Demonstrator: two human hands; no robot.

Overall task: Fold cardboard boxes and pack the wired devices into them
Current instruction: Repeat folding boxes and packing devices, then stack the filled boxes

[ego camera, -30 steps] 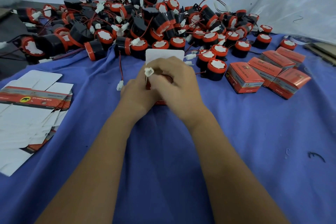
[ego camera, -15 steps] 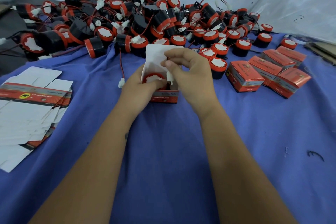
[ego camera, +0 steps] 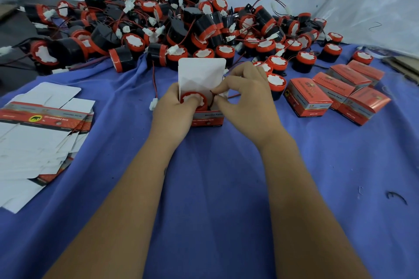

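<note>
Both hands gripped an open red box point(ego camera: 207, 118) mid-surface: left hand point(ego camera: 174, 108) holding it, right hand point(ego camera: 246, 102) pinching a wire; lettering too blurred to read.

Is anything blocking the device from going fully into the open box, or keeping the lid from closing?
Nothing visible blocks the device; it already sits inside the open box. The lid flap stands upright. The right hand pinches something at the box's right edge; it cannot be made out.
</note>
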